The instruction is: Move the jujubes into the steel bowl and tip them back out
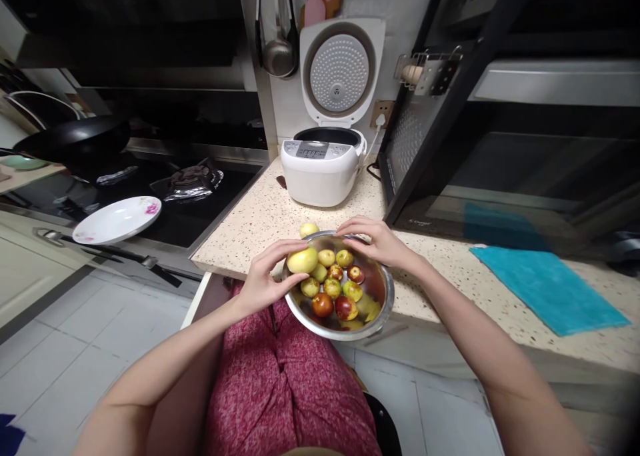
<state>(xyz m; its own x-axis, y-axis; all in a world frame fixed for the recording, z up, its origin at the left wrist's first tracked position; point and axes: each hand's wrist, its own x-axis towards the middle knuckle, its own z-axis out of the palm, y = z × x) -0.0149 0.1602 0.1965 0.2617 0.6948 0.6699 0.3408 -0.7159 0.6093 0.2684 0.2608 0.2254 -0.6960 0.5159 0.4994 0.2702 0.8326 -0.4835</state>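
A stainless steel bowl [387, 295] holds several small round fruits that look like fresh jujubes [346, 307], some yellow-green and some reddish brown. My left hand [265, 276] is at the bowl's left side, its thumb and fingers closed around a larger yellow-green jujube [302, 261] over the rim. At the far right of the rim, my right hand [377, 243] grips the bowl, fingers outside and thumb toward the inside. Another pale green fruit [309, 229] lies on the counter just behind the bowl. The bowl sits at the counter's front edge, partly overhanging it.
A white rice cooker [320, 176] with its lid raised stands behind the bowl. A teal cloth [550, 289] lies on the counter [250, 223] at right, before a black oven [525, 169]. Leftward are a gas stove [193, 179], a floral plate [117, 219] and a black wok [75, 139].
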